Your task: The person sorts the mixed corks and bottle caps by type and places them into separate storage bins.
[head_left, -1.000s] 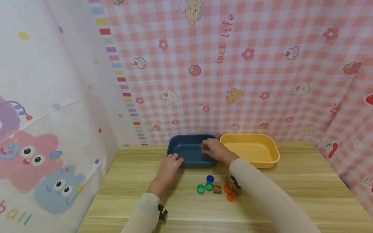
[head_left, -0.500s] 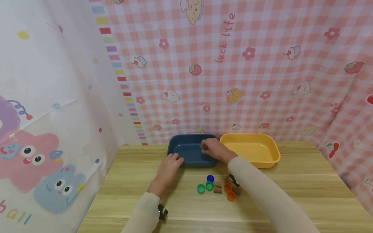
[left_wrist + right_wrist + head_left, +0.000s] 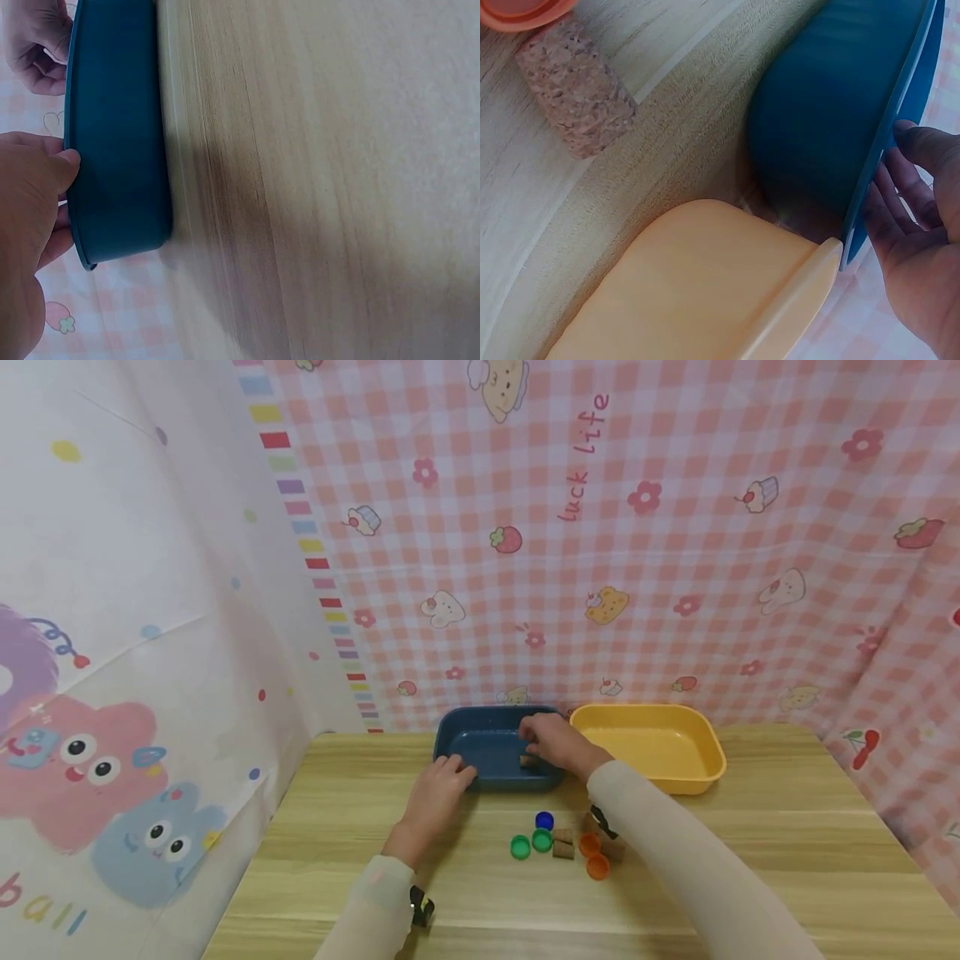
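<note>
My left hand [image 3: 435, 793] holds the near-left rim of a dark blue plastic tray [image 3: 483, 753]. In the left wrist view, the thumb of that hand [image 3: 26, 195] lies on the tray's outer side, with the fingers over the rim. My right hand [image 3: 561, 745] hangs over the right part of the same tray. Just below its fingertips a cork [image 3: 528, 761] shows inside the tray, apart from them. In the right wrist view, the fingers of the right hand [image 3: 922, 217] are loosely bent, partly hidden by the tray's rim, and nothing shows in them.
A yellow tray [image 3: 637, 752] stands right of the blue one. On the wooden table [image 3: 510, 902] lie green caps [image 3: 521, 847], a blue cap [image 3: 544, 821], orange caps [image 3: 597, 866] and several corks [image 3: 564, 850]. A checked cloth [image 3: 465, 568] hangs behind.
The right hand's fingers have let go of the cork, which now shows below them in the blue tray. The left hand stays on the rim.
</note>
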Available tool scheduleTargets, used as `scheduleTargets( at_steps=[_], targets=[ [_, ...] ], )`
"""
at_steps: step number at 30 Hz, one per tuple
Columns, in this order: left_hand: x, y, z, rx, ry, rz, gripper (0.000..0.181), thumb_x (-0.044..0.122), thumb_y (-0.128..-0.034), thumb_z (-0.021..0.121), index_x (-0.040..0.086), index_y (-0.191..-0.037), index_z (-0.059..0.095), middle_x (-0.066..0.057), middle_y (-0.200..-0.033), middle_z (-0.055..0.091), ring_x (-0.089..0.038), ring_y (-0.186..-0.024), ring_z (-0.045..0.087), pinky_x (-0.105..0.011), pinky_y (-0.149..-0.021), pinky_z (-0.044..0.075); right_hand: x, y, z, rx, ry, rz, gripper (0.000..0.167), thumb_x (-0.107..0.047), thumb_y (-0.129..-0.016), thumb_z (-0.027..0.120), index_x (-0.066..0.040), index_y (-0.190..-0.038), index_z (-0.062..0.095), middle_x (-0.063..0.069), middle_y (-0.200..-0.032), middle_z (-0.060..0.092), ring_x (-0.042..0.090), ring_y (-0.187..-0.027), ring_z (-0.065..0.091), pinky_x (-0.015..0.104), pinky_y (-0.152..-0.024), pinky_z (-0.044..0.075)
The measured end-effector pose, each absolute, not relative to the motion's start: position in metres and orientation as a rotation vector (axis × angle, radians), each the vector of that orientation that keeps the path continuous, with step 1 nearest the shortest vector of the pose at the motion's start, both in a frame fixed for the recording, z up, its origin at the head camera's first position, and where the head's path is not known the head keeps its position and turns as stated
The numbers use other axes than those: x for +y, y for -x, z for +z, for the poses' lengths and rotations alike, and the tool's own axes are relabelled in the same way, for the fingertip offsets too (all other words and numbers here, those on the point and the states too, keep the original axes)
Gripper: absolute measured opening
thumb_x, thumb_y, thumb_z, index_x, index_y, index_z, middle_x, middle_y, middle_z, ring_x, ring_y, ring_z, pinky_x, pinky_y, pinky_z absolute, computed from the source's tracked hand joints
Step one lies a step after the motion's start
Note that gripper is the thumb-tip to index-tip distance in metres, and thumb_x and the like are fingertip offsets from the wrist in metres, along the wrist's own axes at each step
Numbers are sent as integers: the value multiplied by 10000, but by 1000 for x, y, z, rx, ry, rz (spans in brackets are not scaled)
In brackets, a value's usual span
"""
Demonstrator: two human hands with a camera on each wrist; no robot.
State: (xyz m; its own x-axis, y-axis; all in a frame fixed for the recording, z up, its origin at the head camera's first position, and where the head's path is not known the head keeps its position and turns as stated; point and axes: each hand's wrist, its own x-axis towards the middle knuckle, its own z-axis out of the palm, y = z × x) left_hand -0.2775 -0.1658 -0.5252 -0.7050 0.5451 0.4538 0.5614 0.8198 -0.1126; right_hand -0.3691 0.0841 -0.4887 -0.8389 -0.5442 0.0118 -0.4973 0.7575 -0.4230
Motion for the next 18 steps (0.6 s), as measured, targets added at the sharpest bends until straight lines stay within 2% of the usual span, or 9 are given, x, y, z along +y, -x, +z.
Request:
scheduleTargets(
  at_steps=[10, 18],
  targets=[
    [-166, 278, -526, -2490, 813, -44, 195, -12, -916, 721, 111, -1061, 763, -67, -926, 638, -236, -785, 570, -358, -714, 541, 90, 368, -488, 2838, 813, -686, 245, -85, -972, 700, -71, -1217, 693, 97, -1167, 710, 247, -1084, 664, 419, -980, 556],
    [-166, 279, -529, -2483, 821, -40, 191, -7, -925, 712, 100, -1074, 767, -76, -941, 649, -244, -805, 582, -363, -722, 545, 102, 358, -481, 2863, 815, -829, 252, -101, -967, 711, -42, -1211, 700, 126, -1166, 720, 260, -1077, 672, 448, -991, 547]
  ],
)
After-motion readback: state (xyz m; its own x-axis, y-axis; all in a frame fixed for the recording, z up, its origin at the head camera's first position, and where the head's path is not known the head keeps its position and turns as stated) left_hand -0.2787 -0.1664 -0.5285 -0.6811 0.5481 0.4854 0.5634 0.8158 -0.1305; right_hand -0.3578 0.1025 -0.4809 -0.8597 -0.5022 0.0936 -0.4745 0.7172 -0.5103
